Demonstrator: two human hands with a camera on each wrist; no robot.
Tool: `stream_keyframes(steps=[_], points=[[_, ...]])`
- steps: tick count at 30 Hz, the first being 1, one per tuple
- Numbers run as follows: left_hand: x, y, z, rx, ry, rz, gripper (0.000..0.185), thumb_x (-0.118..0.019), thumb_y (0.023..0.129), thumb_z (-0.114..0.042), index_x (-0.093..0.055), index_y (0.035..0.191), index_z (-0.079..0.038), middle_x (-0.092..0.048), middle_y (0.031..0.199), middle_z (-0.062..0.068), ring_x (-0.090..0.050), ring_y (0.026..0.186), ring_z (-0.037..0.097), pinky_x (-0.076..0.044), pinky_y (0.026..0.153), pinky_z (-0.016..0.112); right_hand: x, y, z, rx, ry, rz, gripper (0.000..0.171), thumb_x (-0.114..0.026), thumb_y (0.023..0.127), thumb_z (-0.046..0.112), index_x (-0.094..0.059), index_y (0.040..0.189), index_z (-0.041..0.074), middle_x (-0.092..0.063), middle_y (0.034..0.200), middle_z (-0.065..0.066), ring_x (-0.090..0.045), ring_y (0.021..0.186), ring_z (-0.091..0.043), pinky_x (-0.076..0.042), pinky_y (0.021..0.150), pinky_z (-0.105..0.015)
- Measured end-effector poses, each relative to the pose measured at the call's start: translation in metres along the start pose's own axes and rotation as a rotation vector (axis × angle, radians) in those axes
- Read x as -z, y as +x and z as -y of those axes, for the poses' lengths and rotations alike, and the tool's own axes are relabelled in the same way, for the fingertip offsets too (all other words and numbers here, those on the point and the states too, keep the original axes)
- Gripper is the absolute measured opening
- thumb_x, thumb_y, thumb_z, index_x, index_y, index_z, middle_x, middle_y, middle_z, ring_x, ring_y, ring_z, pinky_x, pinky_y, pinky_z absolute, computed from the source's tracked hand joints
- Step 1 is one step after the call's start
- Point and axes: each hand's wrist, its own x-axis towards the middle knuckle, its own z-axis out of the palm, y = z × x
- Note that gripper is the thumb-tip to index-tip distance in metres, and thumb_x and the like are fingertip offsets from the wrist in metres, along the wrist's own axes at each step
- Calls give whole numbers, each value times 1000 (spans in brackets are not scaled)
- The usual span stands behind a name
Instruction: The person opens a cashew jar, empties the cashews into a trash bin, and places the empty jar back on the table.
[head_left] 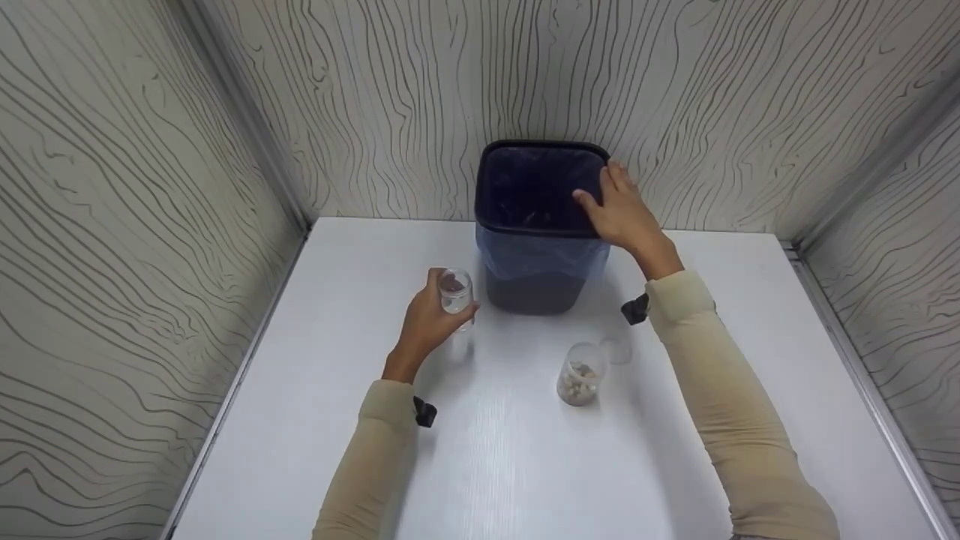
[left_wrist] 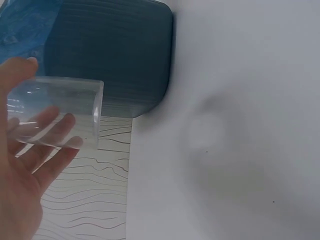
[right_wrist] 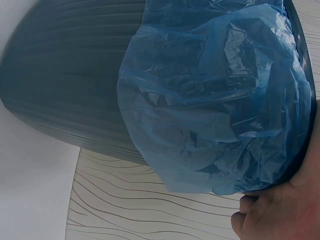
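Note:
My left hand (head_left: pixel 429 319) grips a clear plastic jar (left_wrist: pixel 60 107) round its side, above the table and left of the bin. The jar is see-through, its mouth faces up in the head view, and my fingers show through its wall. My right hand (head_left: pixel 626 217) grips the right rim of a dark trash bin (head_left: pixel 536 292), thumb over the opening and fingers on the outside. A blue plastic liner (right_wrist: pixel 210 100) is folded over the bin's rim. Most of the bin's inside is in dark shadow.
A second clear jar (head_left: pixel 577 375) with several small pale pieces in it stands on the white table (head_left: pixel 487 465), in front of the bin. A clear round lid (head_left: pixel 616 349) lies beside it. Wood-patterned walls (head_left: pixel 390 105) enclose the back and sides.

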Motion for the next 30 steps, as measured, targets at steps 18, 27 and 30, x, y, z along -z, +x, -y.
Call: stream_keyframes(steps=[18,27,30], points=[[-11,-10,14,53,-2,43,74,-87,87,-40,-47,144,-14,-74,130,10,-71,121,32,-54,105,52,-1,1,-1,4,14,-7,89,-28,113,59,-3,167,-7,9,178,-24,10,165,-43,0,133,-58],[-17,-15,24,77,-44,64,71,-87,87,-38,-50,143,-14,-72,133,10,-69,125,31,-52,109,52,-1,1,-2,-2,8,-2,89,-26,112,60,-2,167,-6,9,178,-24,10,165,-43,0,133,-57],[-20,-16,29,68,-62,67,70,-87,88,-37,-50,142,-12,-71,134,12,-68,126,31,-53,109,52,0,1,-1,-4,12,3,90,-26,112,61,-2,167,-6,10,178,-23,10,165,-43,1,133,-57]])
